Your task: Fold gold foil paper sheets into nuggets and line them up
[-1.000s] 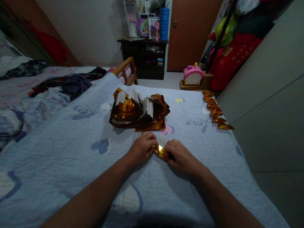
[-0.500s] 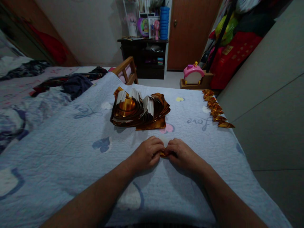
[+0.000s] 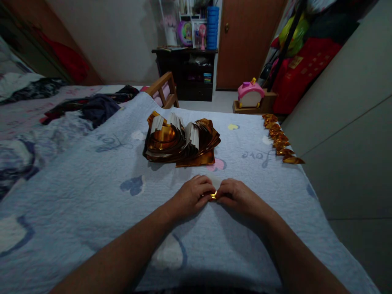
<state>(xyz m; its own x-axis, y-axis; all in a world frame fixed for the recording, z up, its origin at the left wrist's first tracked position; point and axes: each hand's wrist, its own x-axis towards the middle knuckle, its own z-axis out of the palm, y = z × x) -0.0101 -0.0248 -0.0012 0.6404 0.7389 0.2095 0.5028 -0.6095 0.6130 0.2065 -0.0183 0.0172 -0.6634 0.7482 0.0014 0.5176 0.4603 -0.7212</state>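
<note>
Between my two hands, low over the blue bedspread, is a small sheet of gold foil paper, its pale side showing just beyond the fingers. My left hand pinches its left part with curled fingers. On the right part, my right hand has thumb and fingertips closed. Most of the sheet is hidden under the fingers. Past my hands lies a fanned, curled stack of gold foil paper, white on the backs. A row of folded gold foil pieces runs along the bed's right edge.
The bedspread has printed hearts and words. Rumpled clothes lie to the left. Beyond the bed stand a wooden rail, a dark cabinet and a pink toy. A pale panel rises along the right.
My fingertips have shifted slightly on the foil paper, and a bright glint of gold now shows between them. The right hand sits a little farther right. The stack and the row stay put.
</note>
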